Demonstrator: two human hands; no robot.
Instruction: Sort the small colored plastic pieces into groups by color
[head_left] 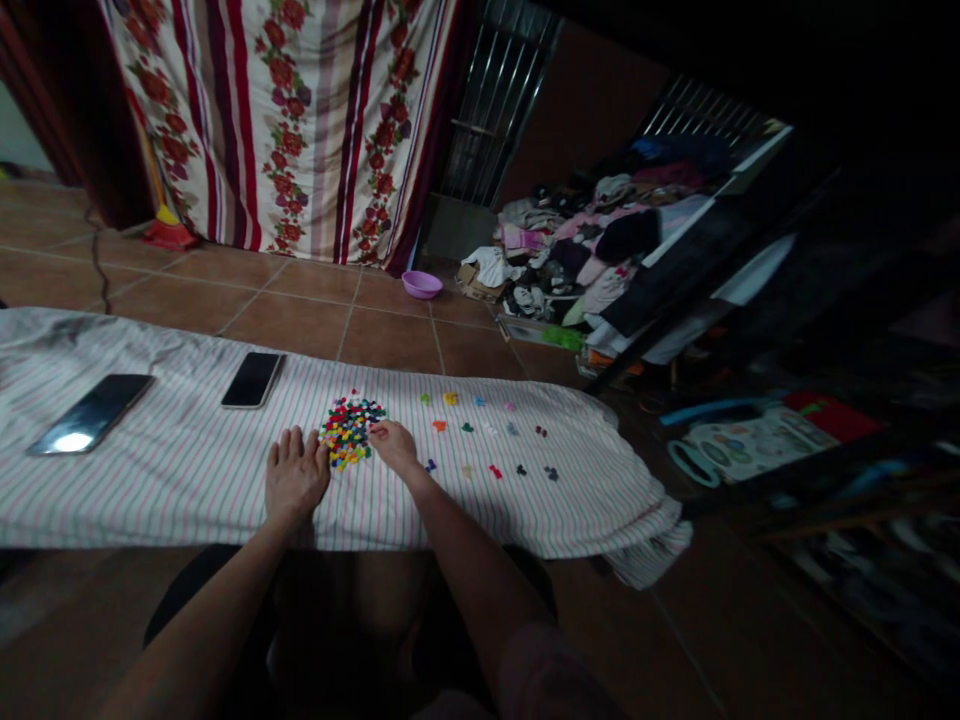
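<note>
Head view: two hands at a heap of small coloured pieces [346, 428] on a striped-cloth desk [375, 515].
A purple basin [422, 286] stands on the tiled floor [300, 322] near a floral curtain [315, 130]. The left hand [296, 478] lies flat beside the heap, fingers extended; the right hand [395, 447] has bent fingers at its right edge (whether gripping a piece, I cannot tell). Sorted clusters [495, 471] lie rightward.

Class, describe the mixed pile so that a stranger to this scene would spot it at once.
Find the striped cloth spread across the view. On it, the mixed pile lies between the left hand and right hand. Unlike the small clusters to its right, it is one large, many-coloured heap.
</note>
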